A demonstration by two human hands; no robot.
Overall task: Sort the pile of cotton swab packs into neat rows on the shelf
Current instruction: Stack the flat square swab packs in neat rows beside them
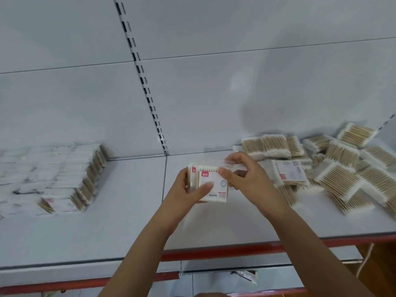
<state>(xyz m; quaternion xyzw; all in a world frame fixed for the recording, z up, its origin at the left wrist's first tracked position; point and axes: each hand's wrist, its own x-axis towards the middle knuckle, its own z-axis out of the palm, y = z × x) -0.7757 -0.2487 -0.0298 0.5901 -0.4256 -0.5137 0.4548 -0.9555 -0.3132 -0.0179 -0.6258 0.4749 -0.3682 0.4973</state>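
Here, a person stands at a white shelf, both bare arms reaching forward. The left hand grips a small bunch of packs held just above the shelf, near its middle, fingers curled round the bunch and thumb pressed on the front label. The right hand pinches the clear top edge of the front pack, thumb and fingertips closed on it. To the right lies the loose pile — packs tilted and overlapping. To the left stand the finished rows, blurred, packed side by side.

The step in hand seems to be squaring the bunch before it joins the rows. To do it well, I would line up the edges, keep labels facing one way, hold the bunch firmly — the slick wrappers may slide — and set it snug against the end of a row.
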